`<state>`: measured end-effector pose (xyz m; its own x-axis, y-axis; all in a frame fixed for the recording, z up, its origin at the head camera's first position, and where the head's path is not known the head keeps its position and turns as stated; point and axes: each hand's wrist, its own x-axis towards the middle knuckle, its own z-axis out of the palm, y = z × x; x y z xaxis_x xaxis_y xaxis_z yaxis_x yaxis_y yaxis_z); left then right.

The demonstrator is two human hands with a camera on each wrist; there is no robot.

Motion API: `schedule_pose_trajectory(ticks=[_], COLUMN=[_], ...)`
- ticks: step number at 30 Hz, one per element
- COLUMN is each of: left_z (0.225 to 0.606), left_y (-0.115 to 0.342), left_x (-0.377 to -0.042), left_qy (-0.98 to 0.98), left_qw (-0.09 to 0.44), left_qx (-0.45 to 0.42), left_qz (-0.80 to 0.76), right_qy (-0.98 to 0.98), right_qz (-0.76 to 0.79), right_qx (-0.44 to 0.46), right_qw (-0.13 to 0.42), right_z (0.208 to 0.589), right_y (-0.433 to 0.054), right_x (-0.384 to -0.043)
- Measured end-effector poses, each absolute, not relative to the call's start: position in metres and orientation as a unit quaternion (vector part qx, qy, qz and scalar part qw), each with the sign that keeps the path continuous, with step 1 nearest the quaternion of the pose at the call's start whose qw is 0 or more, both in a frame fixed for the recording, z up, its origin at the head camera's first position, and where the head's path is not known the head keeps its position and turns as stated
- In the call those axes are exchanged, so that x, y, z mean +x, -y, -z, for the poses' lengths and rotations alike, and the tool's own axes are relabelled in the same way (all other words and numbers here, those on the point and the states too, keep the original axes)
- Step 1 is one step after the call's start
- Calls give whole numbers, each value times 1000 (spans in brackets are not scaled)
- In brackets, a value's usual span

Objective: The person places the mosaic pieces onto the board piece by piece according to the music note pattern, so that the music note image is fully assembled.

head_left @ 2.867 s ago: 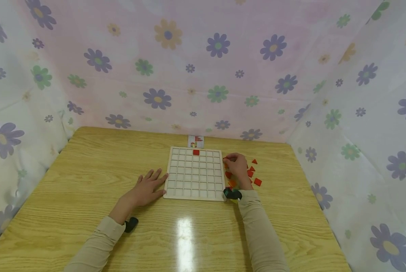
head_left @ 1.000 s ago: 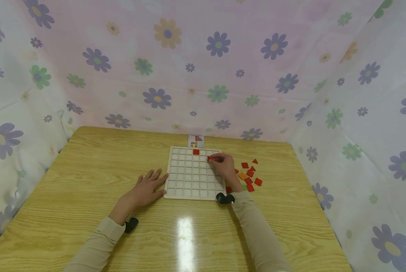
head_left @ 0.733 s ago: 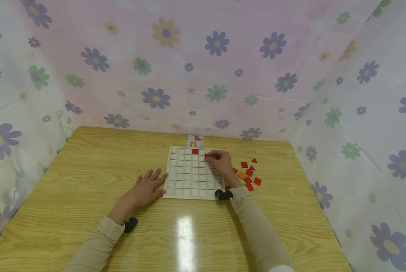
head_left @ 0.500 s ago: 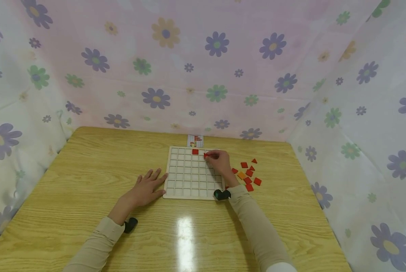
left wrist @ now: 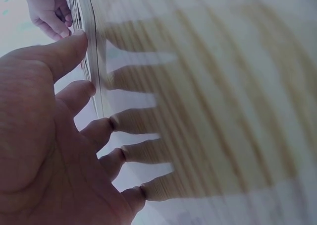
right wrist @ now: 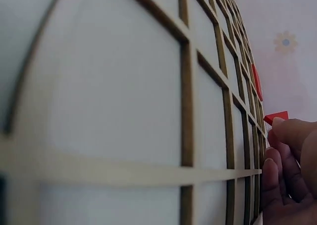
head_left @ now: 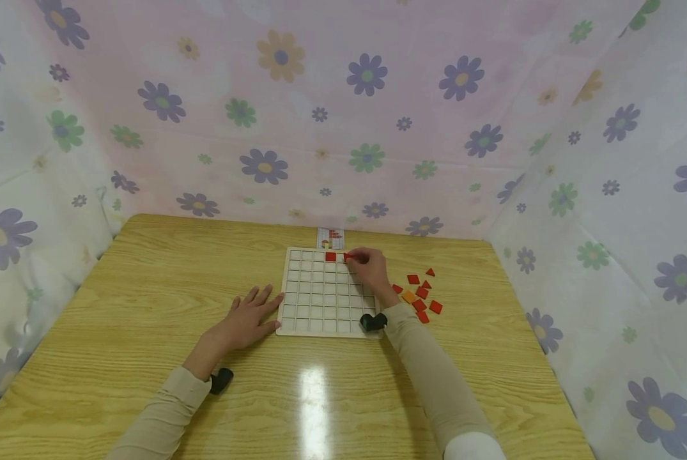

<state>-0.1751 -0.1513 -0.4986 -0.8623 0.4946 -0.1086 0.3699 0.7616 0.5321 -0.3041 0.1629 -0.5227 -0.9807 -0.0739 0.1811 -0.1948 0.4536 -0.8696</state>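
Note:
A wooden grid board (head_left: 311, 302) of pale square cells lies on the table, with one red square tile (head_left: 330, 257) in its top row. My right hand (head_left: 370, 269) pinches a small red triangular tile (right wrist: 276, 117) between thumb and index finger. It holds this tile over the top row, a little right of the red square; part of the tile is hidden by the fingers. My left hand (head_left: 244, 324) lies palm down with fingers spread, its thumb and index finger at the board's left edge. In the left wrist view, the thumb overlaps the board's side (left wrist: 90, 46).
Loose tiles lie right of the board: several red squares (head_left: 436, 307), red triangles (head_left: 431, 272) and an orange tile (head_left: 408, 296). A small printed pattern card (head_left: 330, 239) lies behind the board. Flowered cloth (head_left: 366, 128) surrounds the wooden table (head_left: 176, 268).
My right hand has gone from the loose tiles to the board, carrying the red triangular tile, and then moved up and slightly left to the top row. The left hand has stayed in place.

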Motion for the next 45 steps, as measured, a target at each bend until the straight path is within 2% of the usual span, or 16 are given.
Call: schedule_pose_trajectory(ticks=[18,45], left_z=[501,503], left_y=[152,153], left_x=[-175,-176], left_qy=[-927,-930], left_qw=[112,116], left_qx=[236,231], left_qz=[-270,-259], right_qy=[857,878], right_qz=[-511,-475], right_qx=[54,25], right_qw=[33,45], right_z=[517,520], right_y=[-155,-146], right_x=[-305,-311])
